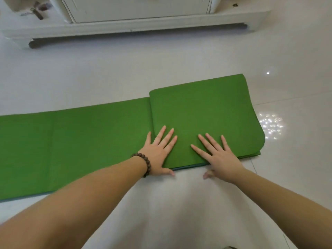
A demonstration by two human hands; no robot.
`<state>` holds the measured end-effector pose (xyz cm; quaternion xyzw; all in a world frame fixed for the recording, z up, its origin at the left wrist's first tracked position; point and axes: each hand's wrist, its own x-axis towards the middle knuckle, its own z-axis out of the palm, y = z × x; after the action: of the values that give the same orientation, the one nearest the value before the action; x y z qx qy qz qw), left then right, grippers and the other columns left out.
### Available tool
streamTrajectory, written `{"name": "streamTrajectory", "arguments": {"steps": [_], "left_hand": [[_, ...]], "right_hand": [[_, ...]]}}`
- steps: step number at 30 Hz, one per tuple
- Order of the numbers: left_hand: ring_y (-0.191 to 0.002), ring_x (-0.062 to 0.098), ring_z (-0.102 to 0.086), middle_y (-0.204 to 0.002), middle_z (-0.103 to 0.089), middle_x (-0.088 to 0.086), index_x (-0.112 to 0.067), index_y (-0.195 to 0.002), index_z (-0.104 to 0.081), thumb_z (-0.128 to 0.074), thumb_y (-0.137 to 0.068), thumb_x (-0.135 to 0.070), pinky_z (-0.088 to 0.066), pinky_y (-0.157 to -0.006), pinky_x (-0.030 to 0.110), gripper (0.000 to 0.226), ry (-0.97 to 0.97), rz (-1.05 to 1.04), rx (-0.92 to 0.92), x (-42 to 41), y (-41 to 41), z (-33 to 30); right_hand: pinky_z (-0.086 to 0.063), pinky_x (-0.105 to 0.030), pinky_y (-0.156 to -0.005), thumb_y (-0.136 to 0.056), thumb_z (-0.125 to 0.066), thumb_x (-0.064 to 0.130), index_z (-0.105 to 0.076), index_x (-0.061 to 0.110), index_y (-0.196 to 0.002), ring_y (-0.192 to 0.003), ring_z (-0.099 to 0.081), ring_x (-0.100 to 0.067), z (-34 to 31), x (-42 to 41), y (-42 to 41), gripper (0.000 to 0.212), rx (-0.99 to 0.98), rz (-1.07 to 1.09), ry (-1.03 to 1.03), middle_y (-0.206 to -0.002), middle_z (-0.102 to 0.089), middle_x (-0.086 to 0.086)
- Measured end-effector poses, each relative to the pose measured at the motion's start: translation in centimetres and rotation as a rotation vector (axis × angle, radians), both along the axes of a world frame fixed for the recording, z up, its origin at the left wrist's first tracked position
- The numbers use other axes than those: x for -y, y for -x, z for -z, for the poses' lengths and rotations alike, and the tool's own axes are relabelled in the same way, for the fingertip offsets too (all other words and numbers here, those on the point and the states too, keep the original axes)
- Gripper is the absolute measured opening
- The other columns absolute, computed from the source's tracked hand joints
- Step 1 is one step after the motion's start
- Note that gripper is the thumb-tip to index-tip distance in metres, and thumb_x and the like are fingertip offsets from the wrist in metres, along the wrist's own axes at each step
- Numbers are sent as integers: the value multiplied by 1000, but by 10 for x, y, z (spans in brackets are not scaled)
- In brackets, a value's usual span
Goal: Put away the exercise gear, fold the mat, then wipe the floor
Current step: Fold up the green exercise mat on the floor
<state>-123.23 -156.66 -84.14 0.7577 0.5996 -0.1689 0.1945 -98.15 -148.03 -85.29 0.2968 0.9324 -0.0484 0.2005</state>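
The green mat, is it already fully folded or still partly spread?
Partly folded. The green mat has its right end doubled into a stack under the left hand and right hand; the rest lies flat to the left.

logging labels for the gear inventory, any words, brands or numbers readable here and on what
None can be read.
Mat: plain green, no print showing.
Cabinet: white, no lettering.
Bracelet: plain beads.
Small dark mark on the floor at top right: too small and blurred to tell.

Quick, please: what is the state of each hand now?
Left hand: open, pressing flat on the folded green mat.
Right hand: open, pressing flat on it too.
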Motion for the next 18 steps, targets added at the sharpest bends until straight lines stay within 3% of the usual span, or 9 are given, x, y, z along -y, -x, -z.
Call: {"name": "streamTrajectory", "arguments": {"steps": [3, 6, 9, 11, 14, 18], "left_hand": [[-139, 31, 35, -154, 35, 3, -18, -151, 20, -44, -74, -84, -4, -115, 64, 120, -50, -169, 32, 9, -20, 10], [-140, 28, 35, -156, 32, 2, -22, -152, 18, -48, -77, -79, -5, -117, 60, 115, -81, -245, 52, 14, -27, 14], [-140, 26, 36, -156, 33, 0, -24, -151, 18, -48, -78, -78, -5, -116, 63, 112, -87, -276, 48, 15, -28, 16], [-140, 26, 36, -155, 34, 0, -24, -151, 18, -48, -77, -79, -5, -114, 65, 114, -91, -298, 37, 15, -32, 15], [-141, 30, 33, -154, 35, 2, -27, -151, 19, -53, -73, -79, -3, -115, 64, 118, -89, -345, 29, 19, -42, 10], [-142, 39, 27, -155, 33, 3, -35, -148, 23, -59, -83, -62, -12, -115, 64, 108, -110, -367, 12, 25, -49, 7]], "right_hand": [[12, -65, -108, -63, -55, 79, 36, 43, -136, -138, 33, -25, -5, -15, -15, 123, 72, -41, -27, -147, 40, 5], [5, -69, -108, -70, -58, 70, 36, 43, -135, -138, 31, -25, -8, -28, -20, 118, 86, -94, 11, -148, 38, 7], [-9, -73, -105, -79, -67, 48, 19, 41, -144, -145, 10, -29, -9, -36, -28, 108, 46, -190, -40, -157, 13, 1], [-20, -77, -98, -76, -74, 33, -1, 30, -149, -145, -8, -34, -7, -32, -28, 103, 55, -227, -127, -158, -5, -7], [-30, -77, -91, -70, -76, 11, -13, 15, -147, -139, -25, -42, 1, -21, -27, 99, 39, -215, -231, -153, -23, -18], [-42, -72, -84, -59, -84, 14, -33, 9, -139, -126, -46, -43, -14, -19, -33, 95, -113, -215, -262, -138, -48, -22]]}}
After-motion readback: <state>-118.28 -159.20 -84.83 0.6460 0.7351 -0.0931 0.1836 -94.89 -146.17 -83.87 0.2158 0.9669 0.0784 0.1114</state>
